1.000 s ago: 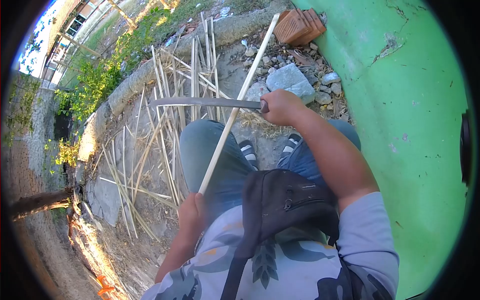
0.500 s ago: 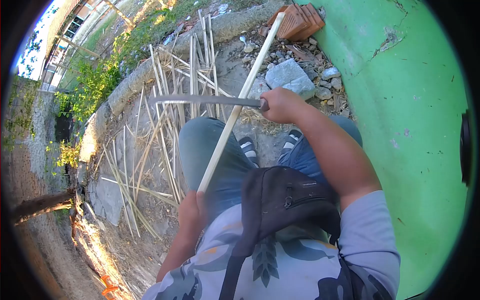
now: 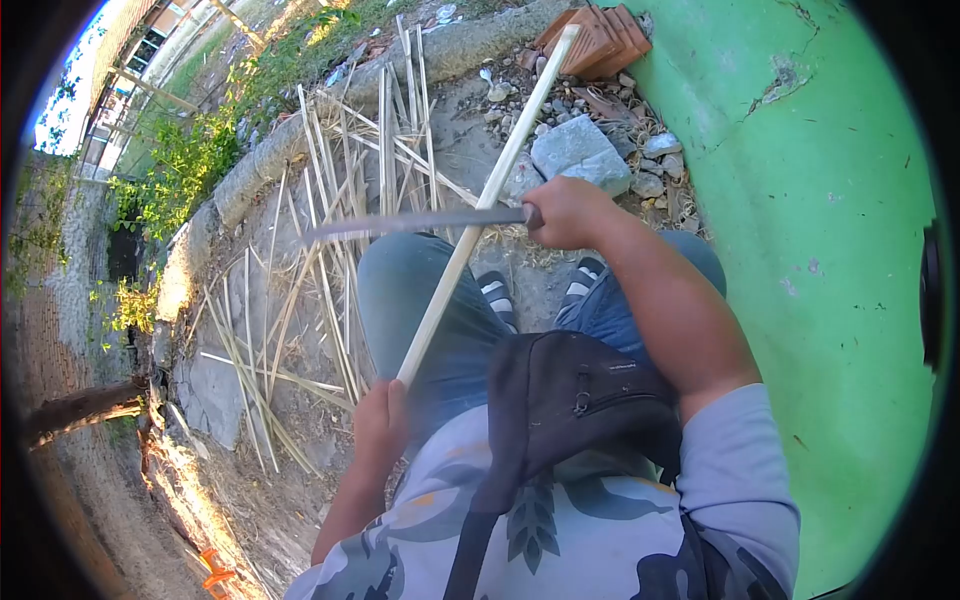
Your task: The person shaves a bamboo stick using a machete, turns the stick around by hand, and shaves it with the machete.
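Note:
A long pale wooden strip (image 3: 495, 180) slants up and to the right from my lap toward the orange bricks. My left hand (image 3: 381, 418) is closed round its lower end, beside my left knee. My right hand (image 3: 566, 213) grips the handle of a long, curved metal blade (image 3: 400, 224). The blade points left and crosses the strip near its middle; its far end is blurred. More thin wooden strips (image 3: 330, 250) lie in a loose pile on the ground beyond my left knee.
A green wall (image 3: 800, 280) rises on the right. Orange hollow bricks (image 3: 595, 43), a pale stone block (image 3: 581, 157) and rubble lie ahead. A concrete kerb (image 3: 262, 172) curves behind the strips, with bushes (image 3: 195, 160) beyond. My sandalled feet are between my knees.
The blade's far end has dropped slightly toward me and become more blurred. The strip's upper end has shifted a little to the right. Both hands keep their hold.

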`<action>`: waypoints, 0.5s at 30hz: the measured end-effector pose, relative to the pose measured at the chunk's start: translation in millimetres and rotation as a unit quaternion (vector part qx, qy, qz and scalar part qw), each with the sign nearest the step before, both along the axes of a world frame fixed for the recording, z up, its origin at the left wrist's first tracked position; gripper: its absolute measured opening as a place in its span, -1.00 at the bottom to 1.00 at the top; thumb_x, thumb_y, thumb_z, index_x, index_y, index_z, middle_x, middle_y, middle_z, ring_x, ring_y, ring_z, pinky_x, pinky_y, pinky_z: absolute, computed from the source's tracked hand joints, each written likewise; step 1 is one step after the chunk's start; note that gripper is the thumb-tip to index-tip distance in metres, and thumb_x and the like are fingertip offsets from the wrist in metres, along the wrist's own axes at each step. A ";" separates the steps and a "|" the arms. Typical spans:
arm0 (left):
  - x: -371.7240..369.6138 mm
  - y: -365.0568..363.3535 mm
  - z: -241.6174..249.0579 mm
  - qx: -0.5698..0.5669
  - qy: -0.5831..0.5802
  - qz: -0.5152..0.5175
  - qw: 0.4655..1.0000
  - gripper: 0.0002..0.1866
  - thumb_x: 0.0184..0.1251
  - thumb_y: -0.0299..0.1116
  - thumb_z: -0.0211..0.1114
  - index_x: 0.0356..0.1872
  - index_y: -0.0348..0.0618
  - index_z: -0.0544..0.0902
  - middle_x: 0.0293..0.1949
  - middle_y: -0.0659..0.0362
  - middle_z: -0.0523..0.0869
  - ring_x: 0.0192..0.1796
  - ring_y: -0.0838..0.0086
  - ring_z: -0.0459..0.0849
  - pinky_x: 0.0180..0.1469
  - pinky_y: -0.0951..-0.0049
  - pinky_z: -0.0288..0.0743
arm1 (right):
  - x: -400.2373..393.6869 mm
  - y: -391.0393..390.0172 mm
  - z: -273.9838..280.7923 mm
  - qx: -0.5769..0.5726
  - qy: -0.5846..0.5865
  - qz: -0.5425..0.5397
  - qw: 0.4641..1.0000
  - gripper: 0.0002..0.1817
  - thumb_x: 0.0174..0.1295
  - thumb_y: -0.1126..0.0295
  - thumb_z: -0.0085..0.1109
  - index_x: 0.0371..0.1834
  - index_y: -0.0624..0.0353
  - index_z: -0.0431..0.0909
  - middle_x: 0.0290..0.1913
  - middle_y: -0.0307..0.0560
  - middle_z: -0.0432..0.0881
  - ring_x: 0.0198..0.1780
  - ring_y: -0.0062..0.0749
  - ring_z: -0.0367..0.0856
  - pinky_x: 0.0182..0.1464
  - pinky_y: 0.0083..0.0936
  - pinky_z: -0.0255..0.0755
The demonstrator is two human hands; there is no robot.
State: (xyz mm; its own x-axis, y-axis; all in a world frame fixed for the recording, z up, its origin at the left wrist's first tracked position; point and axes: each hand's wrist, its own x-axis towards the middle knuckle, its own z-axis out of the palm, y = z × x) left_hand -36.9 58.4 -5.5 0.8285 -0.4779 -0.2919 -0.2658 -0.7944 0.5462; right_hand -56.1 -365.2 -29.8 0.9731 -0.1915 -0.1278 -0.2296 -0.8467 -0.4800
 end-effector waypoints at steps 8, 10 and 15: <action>-0.5 -2.8 -3.2 -0.022 0.006 0.015 1.000 -0.52 0.69 -0.07 0.02 -0.33 -0.31 0.58 -0.47 -0.21 0.62 -0.37 -0.17 0.64 -0.29 -0.03 0.42 | 10.2 -19.0 -14.6 0.074 -0.012 -0.098 0.992 -0.79 0.21 0.21 0.20 -0.23 0.04 0.74 -0.24 0.12 0.78 -0.13 0.14 0.76 -0.02 -0.02 0.63; 0.4 0.0 -3.9 -0.019 -0.005 0.013 1.000 -0.53 0.69 -0.08 0.03 -0.32 -0.30 0.58 -0.48 -0.20 0.62 -0.38 -0.14 0.65 -0.30 -0.02 0.42 | 9.3 -16.5 -9.2 0.035 -0.004 -0.086 0.996 -0.77 0.23 0.21 0.18 -0.21 0.05 0.74 -0.24 0.12 0.78 -0.13 0.14 0.76 -0.02 -0.01 0.62; 1.0 0.8 -8.3 -0.017 -0.021 -0.004 1.000 -0.55 0.69 -0.10 0.03 -0.31 -0.30 0.58 -0.48 -0.18 0.62 -0.39 -0.13 0.64 -0.30 -0.02 0.42 | -3.3 5.3 14.4 -0.029 0.004 -0.006 1.000 -0.74 0.24 0.21 0.17 -0.19 0.09 0.75 -0.24 0.15 0.78 -0.13 0.16 0.75 -0.02 0.01 0.62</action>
